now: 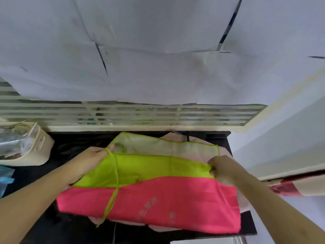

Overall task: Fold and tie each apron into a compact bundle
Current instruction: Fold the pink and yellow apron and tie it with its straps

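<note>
A pink and lime-green apron lies spread across a black table, its pale inner side showing at the far edge. My left hand pinches the green fold's left corner. My right hand grips the green fold's right edge. A thin green tie string runs from my left hand down over the pink part and hangs past the near edge. Another pale pink cloth lies underneath.
A cream basket with clear plastic stands at the table's left. A louvred window grille runs behind the table. A blue bag sits at the far left. A red patterned cloth lies at the right.
</note>
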Tool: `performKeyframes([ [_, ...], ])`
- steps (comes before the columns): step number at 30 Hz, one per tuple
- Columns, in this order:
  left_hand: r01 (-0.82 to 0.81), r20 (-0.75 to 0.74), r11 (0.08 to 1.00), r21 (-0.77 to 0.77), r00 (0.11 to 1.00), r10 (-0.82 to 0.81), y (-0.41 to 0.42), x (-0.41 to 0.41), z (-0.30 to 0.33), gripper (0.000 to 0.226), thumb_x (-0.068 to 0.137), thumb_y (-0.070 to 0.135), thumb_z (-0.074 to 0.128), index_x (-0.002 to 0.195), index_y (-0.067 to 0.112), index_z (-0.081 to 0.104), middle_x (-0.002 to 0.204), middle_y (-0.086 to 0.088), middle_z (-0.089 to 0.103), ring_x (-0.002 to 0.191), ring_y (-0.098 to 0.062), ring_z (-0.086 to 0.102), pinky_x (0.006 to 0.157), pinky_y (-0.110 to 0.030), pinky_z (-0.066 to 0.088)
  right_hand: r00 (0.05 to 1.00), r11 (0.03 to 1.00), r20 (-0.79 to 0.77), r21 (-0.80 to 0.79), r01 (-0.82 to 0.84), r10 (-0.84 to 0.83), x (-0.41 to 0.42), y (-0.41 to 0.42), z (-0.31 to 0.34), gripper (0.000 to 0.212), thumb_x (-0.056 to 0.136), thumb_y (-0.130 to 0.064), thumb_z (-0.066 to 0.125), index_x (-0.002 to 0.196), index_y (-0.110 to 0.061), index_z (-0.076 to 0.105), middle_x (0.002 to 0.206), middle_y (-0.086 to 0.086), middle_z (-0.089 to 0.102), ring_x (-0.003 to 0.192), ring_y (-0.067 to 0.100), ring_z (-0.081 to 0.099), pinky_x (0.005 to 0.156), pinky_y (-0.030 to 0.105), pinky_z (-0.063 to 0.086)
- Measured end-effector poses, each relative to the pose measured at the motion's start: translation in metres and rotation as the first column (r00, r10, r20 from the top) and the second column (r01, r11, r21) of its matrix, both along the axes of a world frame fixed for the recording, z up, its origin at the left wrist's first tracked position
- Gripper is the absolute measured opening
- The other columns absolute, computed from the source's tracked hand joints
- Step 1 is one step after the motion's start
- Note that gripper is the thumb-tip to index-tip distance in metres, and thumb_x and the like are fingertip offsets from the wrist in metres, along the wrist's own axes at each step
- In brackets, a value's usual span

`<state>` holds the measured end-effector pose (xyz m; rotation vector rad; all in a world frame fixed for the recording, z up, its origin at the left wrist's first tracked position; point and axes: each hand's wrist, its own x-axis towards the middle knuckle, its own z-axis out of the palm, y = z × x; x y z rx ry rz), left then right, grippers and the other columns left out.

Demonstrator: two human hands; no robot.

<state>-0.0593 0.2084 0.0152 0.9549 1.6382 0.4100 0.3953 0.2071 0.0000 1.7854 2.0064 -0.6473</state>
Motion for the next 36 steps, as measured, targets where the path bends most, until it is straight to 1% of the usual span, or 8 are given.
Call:
performKeyframes([
  [7,-0.376,0.024,0.922,0.095,0.926,0.376,0.051,0.013,-0.037,0.077,0.061,0.089,0.071,0.101,0.023,0.081,0.105,-0.002,0.079,0.108,-0.024,0.07,0.109,-0.05,0.049,0.993,0.973,-0.039,0.198,0.119,-0.113,0.01,0.061,-0.051,0.016,0.087,-0.018,0.052,0.073,-0.023,0.055,0.066,-0.007,0.057,0.072,0.025,0.063,0.059,0.031,0.041],
  [10,-0.443,0.05,0.888,0.126,0.896,0.441,0.062,0.023,-0.044,0.064,0.075,0.077,0.069,0.1,0.019,0.079,0.1,-0.003,0.075,0.096,-0.02,0.064,0.104,-0.046,0.048,0.993,0.977,0.029,0.184,0.106,-0.113,0.014,0.072,-0.066,0.017,0.086,-0.016,0.053,0.072,-0.026,0.051,0.066,-0.008,0.054,0.074,0.028,0.065,0.064,0.033,0.043],
  [15,-0.507,0.168,0.862,-0.007,0.849,0.501,0.081,0.017,-0.057,0.063,0.091,0.069,0.06,0.106,0.009,0.075,0.072,0.001,0.059,0.066,-0.018,0.058,0.069,-0.033,0.052,0.983,0.983,0.14,0.155,0.096,-0.118,0.011,0.082,-0.073,0.01,0.086,-0.016,0.058,0.089,-0.026,0.06,0.095,0.0,0.07,0.096,0.03,0.068,0.079,0.036,0.046],
  [19,-0.528,0.284,0.845,-0.088,0.799,0.53,0.086,0.008,-0.064,0.048,0.105,0.053,0.052,0.113,0.008,0.067,0.101,-0.01,0.077,0.099,-0.028,0.074,0.088,-0.042,0.058,0.968,0.926,0.119,0.338,0.17,-0.221,-0.008,0.067,-0.082,0.049,0.057,-0.001,0.071,0.105,-0.005,0.063,0.099,0.016,0.062,0.096,0.043,0.059,0.088,0.049,0.047],
  [22,-0.345,-0.061,0.939,0.008,0.937,0.345,0.084,-0.009,-0.087,0.012,0.099,0.018,0.063,0.107,0.01,0.066,0.103,-0.013,0.074,0.103,-0.04,0.07,0.085,-0.039,0.054,0.987,0.918,-0.013,0.367,0.151,-0.157,-0.047,0.05,-0.088,0.062,0.056,0.006,0.069,0.118,0.002,0.062,0.119,0.022,0.058,0.108,0.046,0.057,0.089,0.054,0.052],
  [25,-0.005,-0.465,0.999,-0.049,0.885,-0.019,0.071,-0.031,-0.108,0.03,0.089,0.02,0.07,0.117,0.015,0.06,0.102,-0.005,0.069,0.092,-0.025,0.066,0.069,-0.03,0.046,0.971,0.948,-0.191,0.255,0.193,-0.146,-0.095,0.033,-0.089,0.048,0.069,0.005,0.06,0.116,-0.003,0.058,0.124,0.014,0.05,0.111,0.039,0.052,0.083,0.047,0.053],
  [32,0.07,-0.473,0.987,-0.147,0.871,-0.132,0.041,-0.096,-0.116,0.014,0.092,0.021,0.061,0.09,0.028,0.074,0.094,0.001,0.074,0.095,-0.021,0.068,0.084,-0.035,0.055,0.912,0.984,-0.369,-0.042,0.175,-0.178,-0.204,-0.014,-0.095,0.031,0.086,-0.009,0.05,0.117,-0.016,0.053,0.109,0.003,0.056,0.1,0.028,0.06,0.082,0.041,0.049],
  [36,0.039,-0.252,0.953,-0.3,0.96,-0.119,0.029,-0.129,-0.115,0.023,0.096,0.001,0.057,0.092,0.011,0.077,0.081,-0.012,0.074,0.071,-0.026,0.068,0.061,-0.029,0.053,0.922,0.98,-0.354,-0.171,0.102,-0.157,-0.235,-0.039,-0.112,0.034,0.087,-0.013,0.046,0.12,-0.017,0.053,0.111,0.005,0.06,0.104,0.028,0.063,0.089,0.042,0.051],
])
